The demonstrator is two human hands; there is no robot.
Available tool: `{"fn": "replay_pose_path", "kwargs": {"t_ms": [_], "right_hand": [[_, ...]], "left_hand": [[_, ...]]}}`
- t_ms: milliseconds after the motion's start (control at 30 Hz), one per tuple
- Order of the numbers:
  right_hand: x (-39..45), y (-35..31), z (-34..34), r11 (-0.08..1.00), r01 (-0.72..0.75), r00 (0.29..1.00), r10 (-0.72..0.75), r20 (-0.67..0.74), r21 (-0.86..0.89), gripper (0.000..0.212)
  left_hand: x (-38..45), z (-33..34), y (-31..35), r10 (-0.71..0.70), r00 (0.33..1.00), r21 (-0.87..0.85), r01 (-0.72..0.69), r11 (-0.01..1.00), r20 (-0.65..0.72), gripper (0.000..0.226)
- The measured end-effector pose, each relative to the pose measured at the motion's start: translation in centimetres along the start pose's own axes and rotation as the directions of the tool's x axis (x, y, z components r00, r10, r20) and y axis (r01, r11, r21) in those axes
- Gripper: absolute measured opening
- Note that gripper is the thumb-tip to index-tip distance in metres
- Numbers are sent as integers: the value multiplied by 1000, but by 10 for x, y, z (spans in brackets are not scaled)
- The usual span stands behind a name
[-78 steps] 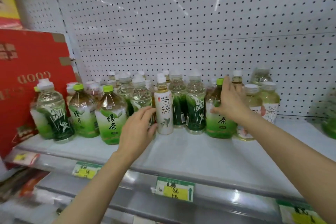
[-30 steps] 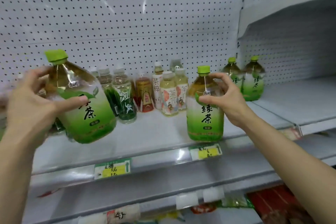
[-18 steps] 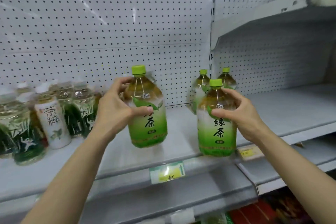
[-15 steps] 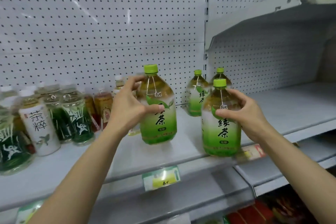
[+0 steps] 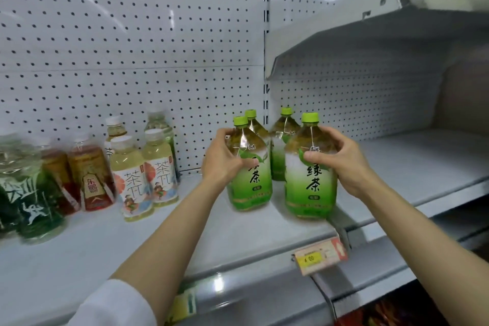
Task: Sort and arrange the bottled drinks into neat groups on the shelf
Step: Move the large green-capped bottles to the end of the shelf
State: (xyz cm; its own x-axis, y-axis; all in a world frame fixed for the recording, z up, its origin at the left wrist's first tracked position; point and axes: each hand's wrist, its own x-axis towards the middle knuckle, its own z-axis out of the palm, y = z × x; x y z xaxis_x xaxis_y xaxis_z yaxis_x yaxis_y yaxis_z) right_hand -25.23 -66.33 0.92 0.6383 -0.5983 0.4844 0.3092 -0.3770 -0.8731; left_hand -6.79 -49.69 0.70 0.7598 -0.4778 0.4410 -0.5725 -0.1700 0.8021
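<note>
My left hand [image 5: 221, 164] wraps the shoulder of one large green-capped, green-labelled plastic tea bottle [image 5: 250, 167]; my right hand [image 5: 341, 160] wraps the shoulder of its twin [image 5: 311, 174], fingers curled round in both cases. Both bottles stand upright near the right end of the white metal shelf [image 5: 105, 241], just in front of two more green-capped bottles [image 5: 281, 145] by the pegboard back panel [image 5: 132, 47] (whether the bases rest fully on the shelf I cannot tell; the right one's base is blurred). I judge these bottles full, hence heavy and sloshing, with smooth, slightly yielding walls; the tapered shoulder below the cap gives the surest hold, and a grip low on the label could slip. Well to the left stand pale-yellow tea bottles with white caps [image 5: 144, 172], then amber-red bottles [image 5: 90, 174] and dark-green-labelled bottles [image 5: 31, 198]. A price tag [image 5: 318, 255] hangs on the shelf lip below. Nothing stands between the held pair and the rear pair.
</note>
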Motion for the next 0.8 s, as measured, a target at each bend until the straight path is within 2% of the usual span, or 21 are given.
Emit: {"fn": "replay_pose_path", "kwargs": {"t_ms": [133,300,433,500,567,600,667,800], "right_hand": [[26,11,-17,1000,13,999,-14,30,7,78],[53,32,-17,999,20,995,-23,92,30,64],[62,54,-10,1000,-11,990,7,141,26,76],[65,59,-14,992,17,984,6,177,-129,89],[65,66,-20,932,97,975,-18,222,-350,108],[64,69,-23,911,129,972,-37,233,-393,114],[63,73,-25,908,142,973,-55,225,-393,118],[65,76,-23,948,85,977,-19,214,-305,110]], "left_hand": [[12,29,-2,4,1000,45,-4,999,-20,89],[19,44,-2,32,999,92,-34,995,19,95],[17,36,-7,3,997,155,-16,988,82,107],[16,34,-13,-77,987,118,60,991,138,105],[15,35,-20,-119,979,106,102,989,165,104],[16,36,-22,-126,978,110,109,988,165,103],[17,38,-22,-129,979,111,113,987,157,101],[19,39,-23,-142,973,67,132,989,179,100]]}}
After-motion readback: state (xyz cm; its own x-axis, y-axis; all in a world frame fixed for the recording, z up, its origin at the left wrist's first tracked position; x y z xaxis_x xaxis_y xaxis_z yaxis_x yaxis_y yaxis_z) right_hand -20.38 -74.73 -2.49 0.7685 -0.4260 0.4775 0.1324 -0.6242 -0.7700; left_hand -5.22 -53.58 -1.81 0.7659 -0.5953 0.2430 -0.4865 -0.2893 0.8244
